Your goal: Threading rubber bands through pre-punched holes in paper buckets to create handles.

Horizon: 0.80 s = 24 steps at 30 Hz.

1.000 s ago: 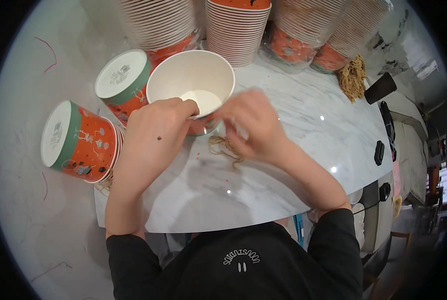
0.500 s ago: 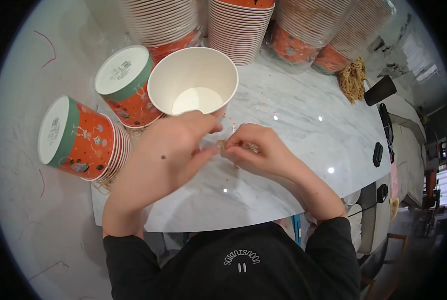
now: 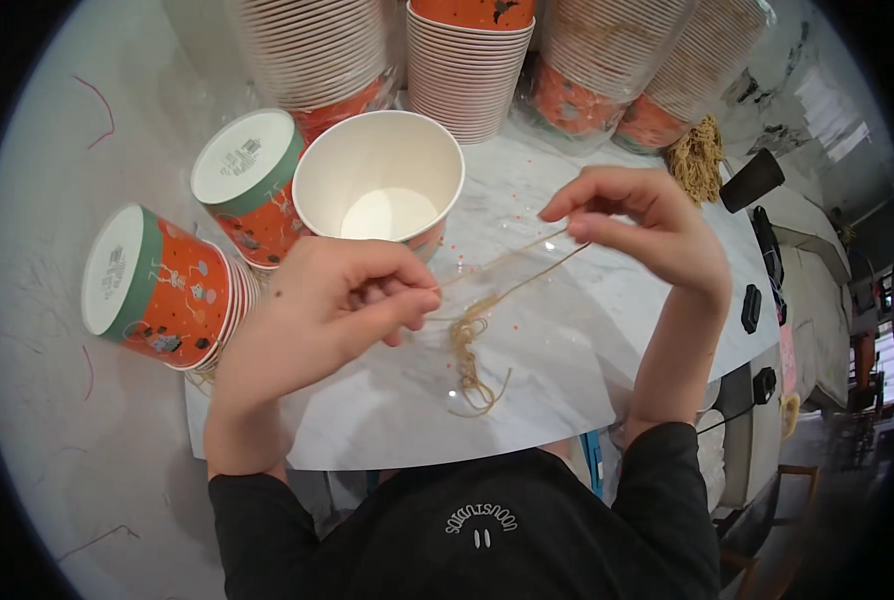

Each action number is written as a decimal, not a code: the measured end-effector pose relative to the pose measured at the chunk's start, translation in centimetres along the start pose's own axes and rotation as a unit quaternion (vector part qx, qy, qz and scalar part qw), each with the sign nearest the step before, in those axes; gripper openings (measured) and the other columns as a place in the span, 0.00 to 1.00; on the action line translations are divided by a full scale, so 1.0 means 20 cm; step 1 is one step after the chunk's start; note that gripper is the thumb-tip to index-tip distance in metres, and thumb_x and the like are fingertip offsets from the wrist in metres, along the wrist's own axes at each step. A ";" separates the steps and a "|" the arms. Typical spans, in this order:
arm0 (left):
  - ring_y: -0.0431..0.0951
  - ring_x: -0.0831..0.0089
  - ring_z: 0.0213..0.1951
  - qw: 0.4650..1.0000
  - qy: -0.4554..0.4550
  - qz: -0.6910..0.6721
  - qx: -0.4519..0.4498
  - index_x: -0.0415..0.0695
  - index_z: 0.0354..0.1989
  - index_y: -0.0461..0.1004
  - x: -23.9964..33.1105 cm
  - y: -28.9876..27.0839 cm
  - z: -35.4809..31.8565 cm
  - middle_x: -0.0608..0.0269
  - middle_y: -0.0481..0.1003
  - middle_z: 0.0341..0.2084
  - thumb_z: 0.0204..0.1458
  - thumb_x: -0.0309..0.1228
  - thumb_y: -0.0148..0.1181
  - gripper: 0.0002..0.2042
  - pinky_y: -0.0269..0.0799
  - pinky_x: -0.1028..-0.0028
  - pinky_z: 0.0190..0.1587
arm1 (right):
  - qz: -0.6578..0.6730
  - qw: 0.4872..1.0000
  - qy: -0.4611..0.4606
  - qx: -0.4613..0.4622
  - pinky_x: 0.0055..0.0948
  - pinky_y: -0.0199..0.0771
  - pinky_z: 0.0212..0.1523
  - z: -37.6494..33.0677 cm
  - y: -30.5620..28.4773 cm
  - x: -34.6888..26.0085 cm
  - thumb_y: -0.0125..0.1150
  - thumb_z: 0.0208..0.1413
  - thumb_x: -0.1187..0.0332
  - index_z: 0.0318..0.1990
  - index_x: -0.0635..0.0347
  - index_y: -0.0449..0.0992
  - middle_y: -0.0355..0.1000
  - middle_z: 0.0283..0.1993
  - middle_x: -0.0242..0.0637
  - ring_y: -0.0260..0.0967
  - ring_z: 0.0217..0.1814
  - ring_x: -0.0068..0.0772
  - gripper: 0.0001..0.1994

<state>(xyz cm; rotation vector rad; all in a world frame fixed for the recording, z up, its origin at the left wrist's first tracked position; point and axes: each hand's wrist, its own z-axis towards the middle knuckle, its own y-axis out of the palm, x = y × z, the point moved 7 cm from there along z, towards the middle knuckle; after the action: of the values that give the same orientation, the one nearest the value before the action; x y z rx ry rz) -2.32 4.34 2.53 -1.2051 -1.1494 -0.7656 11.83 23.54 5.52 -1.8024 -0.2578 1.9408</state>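
Note:
Thin tan string (image 3: 461,350) dangles in a loose, curly tangle above the table, with two strands drawn out from it. My right hand (image 3: 642,222) pinches these strands between thumb and fingertips, raised to the right. Closer to the middle, my left hand (image 3: 362,300) has thumb and index pressed together on the string. Just beyond my left hand stands a paper bucket (image 3: 379,170), white inside and open at the top.
To the left, upside-down orange and green paper buckets (image 3: 172,285) are nested, with another such group (image 3: 252,185) behind. Several tall bucket stacks (image 3: 467,75) line the back. A tan string bundle (image 3: 696,160) and a dark cup (image 3: 756,181) sit at the right. Small orange specks dot the marble table (image 3: 557,370).
My right hand has moved up and to the right, away from the left, pulling string strands out between them. The bunched string now hangs loose in view.

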 end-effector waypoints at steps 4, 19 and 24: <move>0.75 0.87 0.24 0.997 0.014 0.011 0.076 0.35 0.34 0.81 0.08 -0.11 -0.08 0.68 0.79 0.22 0.57 0.25 0.65 0.05 0.69 0.84 0.27 | -0.083 0.996 -0.014 0.041 0.20 0.72 0.41 -0.04 -0.17 0.03 0.63 0.64 0.70 0.44 0.66 0.82 0.79 0.37 0.30 0.71 0.38 0.15 0.08; 0.68 0.86 0.22 0.984 0.049 0.130 0.109 0.37 0.29 0.77 0.08 -0.01 -0.04 0.71 0.72 0.19 0.59 0.23 0.61 0.06 0.60 0.81 0.25 | 0.158 0.980 -0.075 -0.095 0.29 0.73 0.56 0.13 0.42 0.00 0.60 0.65 0.74 0.64 0.64 0.66 0.75 0.52 0.39 0.73 0.55 0.27 0.21; 0.76 0.69 0.20 0.978 0.008 0.199 0.067 0.38 0.31 0.78 0.08 -0.03 -0.03 0.59 0.75 0.17 0.61 0.28 0.61 0.08 0.68 0.71 0.26 | 0.134 0.989 -0.024 -0.058 0.24 0.71 0.39 0.11 0.54 -0.02 0.58 0.65 0.75 0.53 0.64 0.69 0.76 0.39 0.34 0.72 0.37 0.22 0.12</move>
<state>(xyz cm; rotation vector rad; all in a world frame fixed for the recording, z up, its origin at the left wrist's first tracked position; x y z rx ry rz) -2.20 3.83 4.30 -1.2600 -0.8909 -0.3878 7.46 14.25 1.36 -1.9511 -0.1533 2.1953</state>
